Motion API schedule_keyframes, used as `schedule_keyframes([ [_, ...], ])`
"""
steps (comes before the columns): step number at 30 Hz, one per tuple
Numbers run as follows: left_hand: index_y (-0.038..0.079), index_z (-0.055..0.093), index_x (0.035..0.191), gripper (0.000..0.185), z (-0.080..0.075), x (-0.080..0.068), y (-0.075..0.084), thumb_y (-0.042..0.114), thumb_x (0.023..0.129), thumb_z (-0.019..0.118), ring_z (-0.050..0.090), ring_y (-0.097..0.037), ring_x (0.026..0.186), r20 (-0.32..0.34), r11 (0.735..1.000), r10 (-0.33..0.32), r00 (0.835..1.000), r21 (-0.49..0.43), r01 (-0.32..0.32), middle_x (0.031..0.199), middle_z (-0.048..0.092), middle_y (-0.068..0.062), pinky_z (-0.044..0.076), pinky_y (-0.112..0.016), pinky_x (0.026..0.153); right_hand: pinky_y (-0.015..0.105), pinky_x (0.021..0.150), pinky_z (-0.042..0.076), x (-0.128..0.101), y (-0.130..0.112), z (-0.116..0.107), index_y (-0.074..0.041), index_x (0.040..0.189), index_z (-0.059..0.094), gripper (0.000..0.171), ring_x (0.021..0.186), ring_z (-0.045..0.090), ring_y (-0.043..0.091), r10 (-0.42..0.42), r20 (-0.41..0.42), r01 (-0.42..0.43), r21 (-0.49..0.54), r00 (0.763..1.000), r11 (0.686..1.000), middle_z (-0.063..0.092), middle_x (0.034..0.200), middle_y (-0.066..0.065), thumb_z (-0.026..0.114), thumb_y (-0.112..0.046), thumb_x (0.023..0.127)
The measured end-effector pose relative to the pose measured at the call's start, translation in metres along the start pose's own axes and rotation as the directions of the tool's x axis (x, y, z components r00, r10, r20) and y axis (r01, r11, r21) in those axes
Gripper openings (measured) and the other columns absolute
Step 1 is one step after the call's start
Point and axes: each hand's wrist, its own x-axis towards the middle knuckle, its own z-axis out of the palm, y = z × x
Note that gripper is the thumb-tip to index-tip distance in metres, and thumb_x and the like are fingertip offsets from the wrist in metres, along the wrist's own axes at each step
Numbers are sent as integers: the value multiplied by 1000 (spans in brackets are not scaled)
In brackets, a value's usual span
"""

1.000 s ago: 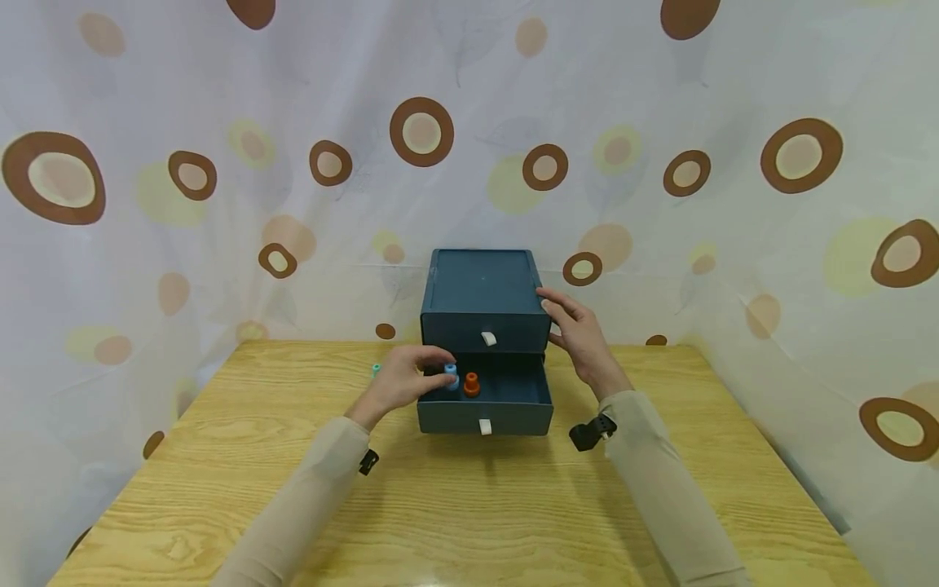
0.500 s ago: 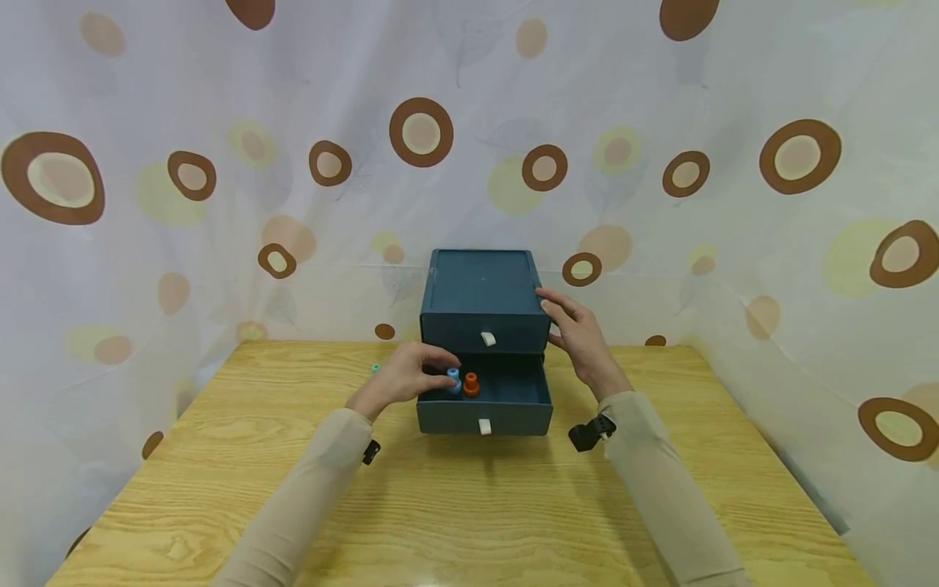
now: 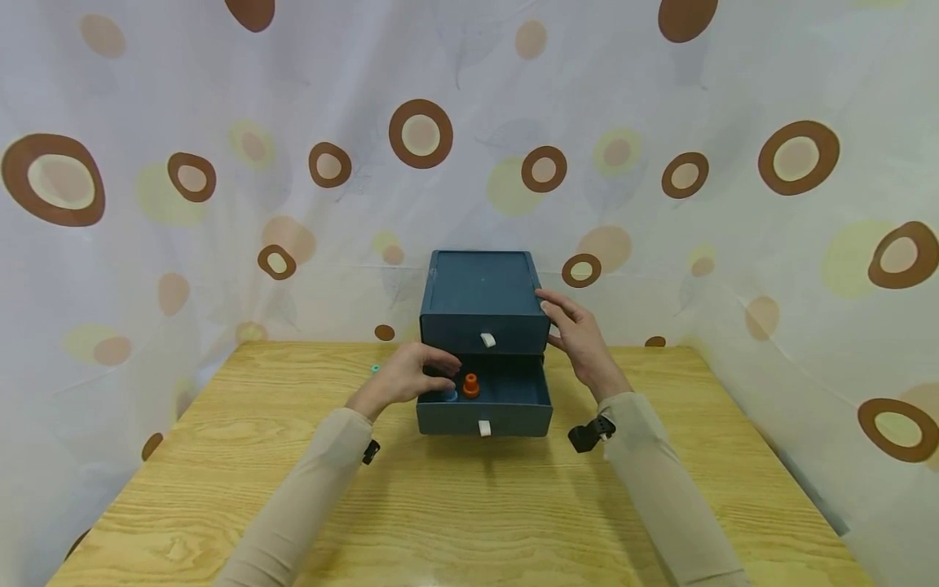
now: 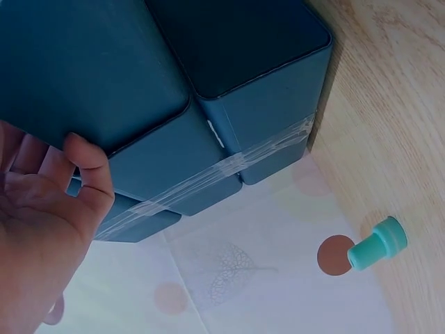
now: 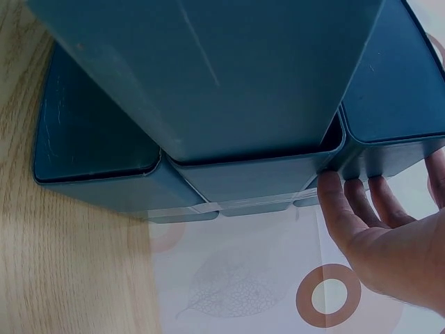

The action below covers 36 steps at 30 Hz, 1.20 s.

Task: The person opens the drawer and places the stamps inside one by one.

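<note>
A dark teal two-drawer box stands at the table's far middle, its lower drawer pulled out. An orange peg-like piece stands upright in that drawer. Just left of it a blue piece sits low in the drawer, mostly hidden by my left hand, whose thumb and fingers curl round it. My right hand rests with straight fingers against the box's right side. In the wrist views, the left hand lies at the box and the right hand's fingers touch its edge.
A small teal piece lies on the wooden table just left of my left hand, also seen as a teal piece in the left wrist view. A spotted curtain closes in the back and both sides.
My left hand has lowered the blue piece from above the drawer's rim down inside it, beside the orange piece. The right hand has stayed on the box.
</note>
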Motion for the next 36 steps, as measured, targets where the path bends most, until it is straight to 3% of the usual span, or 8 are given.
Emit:
schedule_keyframes([
  [7,3,69,120,34,-1,-1,-2,11,88,74,70,-20,103,-16,999,26,1000,-28,-26,112,73,-9,56,-34,90,56,116,29,0,0,1,-16,147,47,48,148,27,28,1,4,-1,7,1000,1000,28,161,3,49,-36,103],
  [13,-2,69,119,32,-7,-3,-4,6,88,73,71,-25,101,-41,987,31,999,-154,-37,113,72,-16,57,-35,87,55,116,30,-1,-1,1,-16,147,46,48,148,26,28,-12,9,12,3,1000,1000,27,161,3,49,-36,103],
  [17,1,71,115,30,-10,-6,-4,8,86,75,71,-22,97,-101,982,8,995,-189,-27,109,73,-12,57,-32,82,55,115,31,-2,-2,1,-16,148,46,49,149,26,28,-21,13,21,-3,1000,1000,27,161,4,49,-37,103],
  [23,7,74,109,27,-14,-12,-8,18,85,78,67,-15,91,-191,985,-3,982,-168,-30,101,75,-4,50,-28,73,55,116,30,-1,-2,3,-16,148,46,48,149,25,28,-13,7,13,1,1000,1000,26,162,4,48,-35,104],
  [30,12,77,101,18,-18,-21,-13,26,89,74,68,-21,81,-324,976,-41,945,-217,-32,93,74,-6,54,-32,73,56,115,31,0,-3,4,-16,147,46,48,149,25,28,-23,12,23,-3,1000,1000,27,161,3,49,-36,103],
  [36,7,76,94,21,-17,-25,-23,26,93,70,65,-28,73,-430,944,-121,895,-328,-30,82,71,-10,52,-32,65,55,115,31,-2,-2,1,-16,148,46,49,149,25,28,-12,5,12,-4,1000,1000,27,161,3,49,-37,103],
])
